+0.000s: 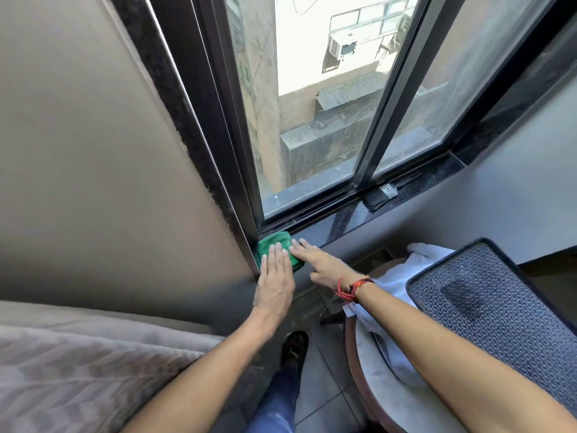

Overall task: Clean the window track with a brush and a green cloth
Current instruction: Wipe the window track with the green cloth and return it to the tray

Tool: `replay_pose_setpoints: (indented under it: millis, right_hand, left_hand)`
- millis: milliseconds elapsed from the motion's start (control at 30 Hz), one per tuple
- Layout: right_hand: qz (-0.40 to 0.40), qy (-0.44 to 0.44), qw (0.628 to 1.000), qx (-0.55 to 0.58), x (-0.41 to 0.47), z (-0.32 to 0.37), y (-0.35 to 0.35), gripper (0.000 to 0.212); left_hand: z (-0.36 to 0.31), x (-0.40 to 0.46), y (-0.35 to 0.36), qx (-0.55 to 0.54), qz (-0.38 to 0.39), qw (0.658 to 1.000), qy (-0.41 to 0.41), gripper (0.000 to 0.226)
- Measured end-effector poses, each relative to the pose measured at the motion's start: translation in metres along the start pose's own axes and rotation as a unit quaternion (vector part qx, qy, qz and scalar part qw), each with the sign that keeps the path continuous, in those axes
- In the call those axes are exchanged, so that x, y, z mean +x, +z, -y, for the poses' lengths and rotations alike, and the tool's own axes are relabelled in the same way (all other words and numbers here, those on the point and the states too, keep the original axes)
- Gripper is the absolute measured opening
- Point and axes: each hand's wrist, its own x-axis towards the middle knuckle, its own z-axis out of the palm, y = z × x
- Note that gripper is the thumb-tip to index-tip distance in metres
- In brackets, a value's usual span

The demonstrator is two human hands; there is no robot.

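Left hand (275, 276) flat, fingers spread, pressing cloth (274, 245). Right hand (321, 264) flat, fingertips touching cloth's right edge. Cloth at left end of track (312, 214), on sill (349, 218). Brush (382, 196) lying further right along sill, beside track.

Red thread wristband (351, 289), blue trousers (278, 401), dark shoe (295, 348)

Fluffy green cloth (274, 250) of soft pile; glossy polished dark stone sill (349, 218); smooth matt dark metal window track (315, 212); dusty glass pane (312, 104); bristly brush (379, 196) with metal ferrule
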Motion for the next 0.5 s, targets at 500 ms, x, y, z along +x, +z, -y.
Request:
replay_pose_setpoints:
  millis: [500]
  right_hand:
    - [-0.229, 0.194, 0.935, 0.188, -0.032, -0.081, -0.034, 0.062]
  left_hand:
    - [-0.037, 0.062, -0.031, -0.089, 0.033, 0.992, 0.085, 0.100]
